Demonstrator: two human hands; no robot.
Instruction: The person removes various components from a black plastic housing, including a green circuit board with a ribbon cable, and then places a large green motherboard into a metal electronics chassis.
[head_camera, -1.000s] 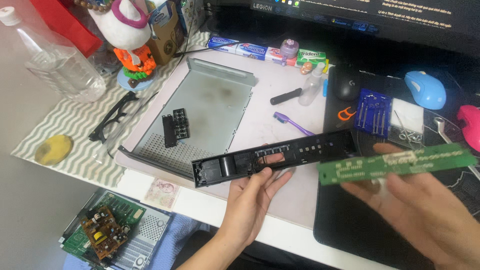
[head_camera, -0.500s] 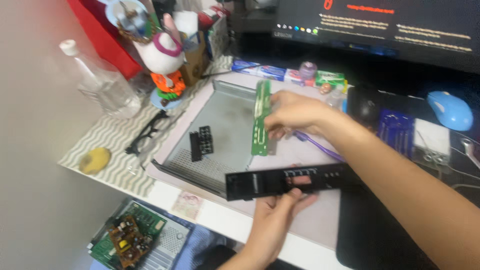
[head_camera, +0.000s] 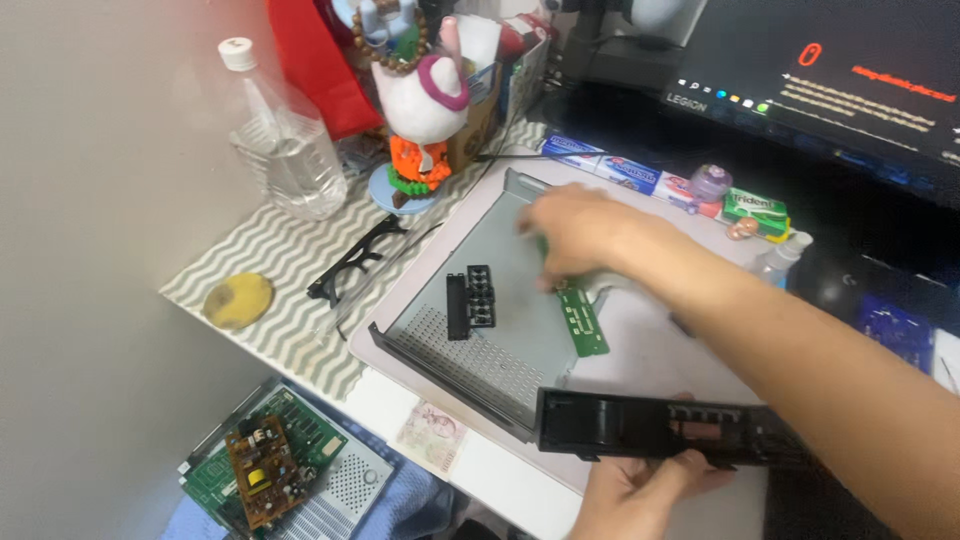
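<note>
Right hand (head_camera: 575, 235) is gripping a green circuit strip (head_camera: 580, 318) at frame centre, over the metal tray (head_camera: 520, 350); left hand (head_camera: 640, 490) is clasping a black panel (head_camera: 640, 428) at lower right.

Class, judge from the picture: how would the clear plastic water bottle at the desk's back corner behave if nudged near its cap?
The bottle stands upright, tall and narrow, so it would probably tip. It looks partly filled, which may steady its base. Its round body would likely roll once down.

The metal tray (head_camera: 520, 345) has open floor at its near left, apart from the black connector block (head_camera: 470, 300); the green circuit strip (head_camera: 580, 318) and right hand (head_camera: 575, 232) cover its far right; the black front panel (head_camera: 650, 430) bars the near edge; glasses (head_camera: 350, 262) flank its left.
</note>
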